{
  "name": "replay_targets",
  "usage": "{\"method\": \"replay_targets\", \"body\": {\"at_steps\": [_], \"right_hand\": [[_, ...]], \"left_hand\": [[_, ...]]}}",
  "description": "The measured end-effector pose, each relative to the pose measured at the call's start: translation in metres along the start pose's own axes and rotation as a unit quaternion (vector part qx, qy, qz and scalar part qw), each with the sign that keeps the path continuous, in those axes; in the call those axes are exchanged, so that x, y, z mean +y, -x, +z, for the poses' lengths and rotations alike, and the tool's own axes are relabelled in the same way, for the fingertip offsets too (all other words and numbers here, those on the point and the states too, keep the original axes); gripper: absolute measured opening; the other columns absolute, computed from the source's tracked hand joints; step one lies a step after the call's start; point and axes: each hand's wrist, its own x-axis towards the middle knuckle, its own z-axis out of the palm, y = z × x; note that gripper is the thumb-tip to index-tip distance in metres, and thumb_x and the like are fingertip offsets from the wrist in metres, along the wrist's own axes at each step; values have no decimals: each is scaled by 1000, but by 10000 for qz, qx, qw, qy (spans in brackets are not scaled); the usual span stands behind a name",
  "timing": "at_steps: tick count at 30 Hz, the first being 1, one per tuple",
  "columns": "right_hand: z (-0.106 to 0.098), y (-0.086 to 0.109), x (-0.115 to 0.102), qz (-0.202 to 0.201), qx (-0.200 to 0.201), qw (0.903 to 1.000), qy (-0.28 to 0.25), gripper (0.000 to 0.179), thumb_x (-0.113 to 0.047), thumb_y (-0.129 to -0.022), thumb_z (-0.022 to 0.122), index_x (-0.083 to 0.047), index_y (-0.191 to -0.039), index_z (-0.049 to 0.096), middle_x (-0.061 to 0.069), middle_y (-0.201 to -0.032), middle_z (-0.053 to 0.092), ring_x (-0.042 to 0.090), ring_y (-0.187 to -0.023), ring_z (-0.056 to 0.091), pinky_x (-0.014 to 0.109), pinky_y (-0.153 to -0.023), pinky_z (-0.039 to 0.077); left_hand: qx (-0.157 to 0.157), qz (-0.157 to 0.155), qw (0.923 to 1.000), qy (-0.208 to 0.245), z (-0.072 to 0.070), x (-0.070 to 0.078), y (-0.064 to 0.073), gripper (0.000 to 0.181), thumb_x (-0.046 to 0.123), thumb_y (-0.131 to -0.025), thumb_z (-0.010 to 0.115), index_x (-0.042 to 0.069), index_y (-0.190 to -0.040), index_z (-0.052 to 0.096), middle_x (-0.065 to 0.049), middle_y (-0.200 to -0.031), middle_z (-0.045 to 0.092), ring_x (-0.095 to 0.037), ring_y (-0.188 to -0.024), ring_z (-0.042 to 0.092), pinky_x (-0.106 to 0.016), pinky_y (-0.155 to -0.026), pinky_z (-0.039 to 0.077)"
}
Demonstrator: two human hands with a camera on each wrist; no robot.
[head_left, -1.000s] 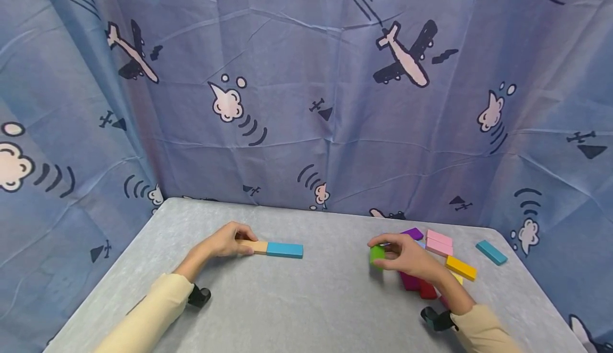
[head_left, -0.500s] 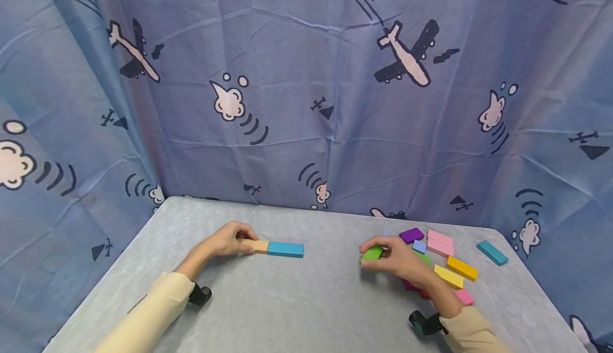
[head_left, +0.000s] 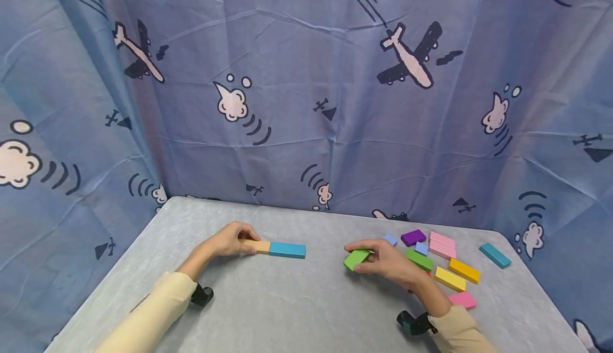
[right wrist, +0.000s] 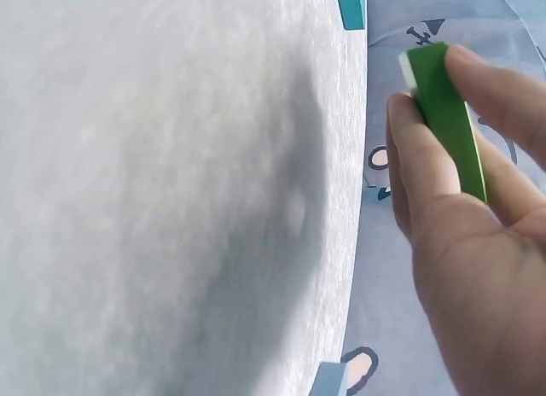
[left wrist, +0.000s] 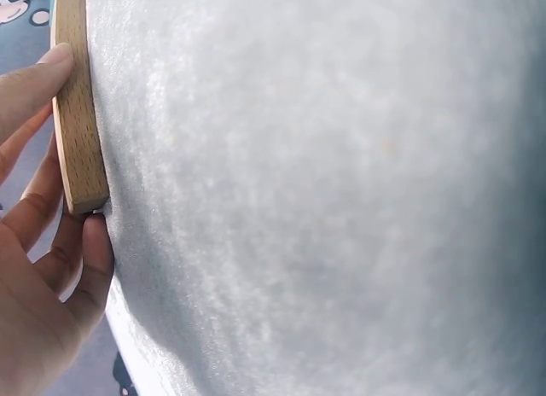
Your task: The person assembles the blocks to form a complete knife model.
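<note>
one tan block (left wrist: 81,136) pinched by left fingers (left wrist: 97,247), green block (right wrist: 450,114) by right fingers (right wrist: 424,153)

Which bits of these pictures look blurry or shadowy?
Head view: blue block and curtain fairly clear, no strong glare; left wrist view: wood block shows its grain, but the table is blurry, darkening rightward; right wrist view: table blurry, with a wide soft shadow left of the green block.
</note>
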Motion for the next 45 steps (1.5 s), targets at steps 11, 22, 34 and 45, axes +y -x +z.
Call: {"method": "replay_targets", "body": {"at_steps": [11, 22, 34, 45], "right_hand": [[8, -15, 0, -115, -363, 9981, 476, 44, -3, -90, 77, 6, -131, 64, 16, -121, 66, 20, -91, 60, 24, -72, 48], [22, -40, 5, -623, 218, 9920, 1079, 34, -12, -84, 86, 1, -113, 74, 7, -106, 70, 23, -90, 61, 28, -78, 51], [38, -62, 7, -786, 877, 9903, 744, 30, 1, -79, 86, 9, -105, 73, 18, -100, 70, 23, -84, 60, 25, -72, 49], [53, -75, 6, -565, 1132, 9916, 265, 28, 5, -78, 85, 11, -102, 72, 22, -98, 69, 22, -79, 57, 25, -66, 47]], "left_hand": [[-11, -40, 9999, 92, 0, -2, 0, 18, 3, -83, 84, 4, -100, 77, -1, -93, 70, -15, -80, 60, -32, -74, 50], [-6, 15, 9999, 120, -1, -1, -1, 18, 3, -83, 84, 3, -100, 77, -1, -92, 70, -15, -80, 60, -31, -73, 50], [-6, 73, 9999, 75, -1, -2, -1, 19, 3, -83, 84, 3, -100, 77, -1, -92, 70, -14, -82, 61, -31, -75, 50], [-23, 100, 9999, 61, -2, -3, -1, 18, 2, -83, 83, 2, -100, 77, -2, -92, 71, -14, -82, 63, -32, -76, 51]]}}
